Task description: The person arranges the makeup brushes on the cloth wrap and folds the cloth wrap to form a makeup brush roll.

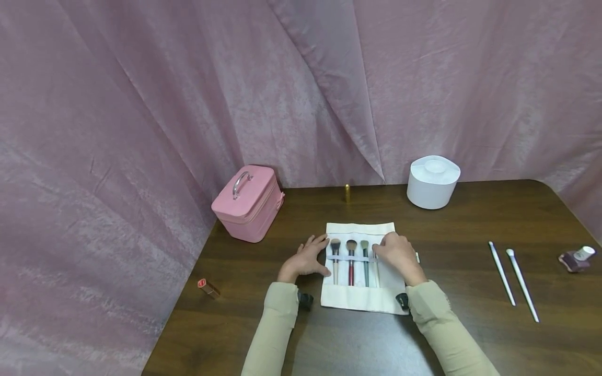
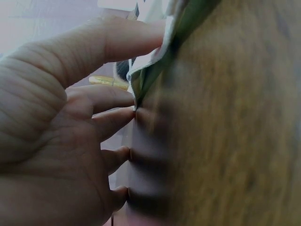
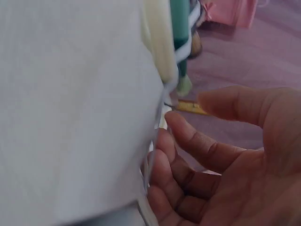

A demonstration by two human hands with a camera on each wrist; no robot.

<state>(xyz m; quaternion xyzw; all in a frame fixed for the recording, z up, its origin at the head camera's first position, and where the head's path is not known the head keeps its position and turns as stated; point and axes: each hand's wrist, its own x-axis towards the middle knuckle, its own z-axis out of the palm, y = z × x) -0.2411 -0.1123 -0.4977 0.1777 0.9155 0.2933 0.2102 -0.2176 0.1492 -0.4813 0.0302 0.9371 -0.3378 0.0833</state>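
Observation:
A white cloth brush roll [image 1: 361,298] lies unrolled on the table. Several makeup brushes lie side by side in it under a pale elastic strap [image 1: 348,258], among them a red-handled brush [image 1: 351,271] and a green brush [image 1: 366,271]. My left hand [image 1: 308,258] rests at the roll's left edge; its thumb [image 2: 127,40] presses on the cloth, fingers spread along the table. Over the rightmost brush [image 1: 376,272], a pale-handled one, is my right hand [image 1: 396,255]. Its thumb [image 3: 230,101] and index finger [image 3: 188,132] stand apart near the strap, other fingers bent against the roll.
A pink case [image 1: 246,209] stands back left, a gold tube [image 1: 347,193] and a white lidded container [image 1: 432,183] at the back. A lipstick [image 1: 208,288] lies left. To the right are two white sticks [image 1: 502,274] and a dark bottle with a white cap [image 1: 575,260].

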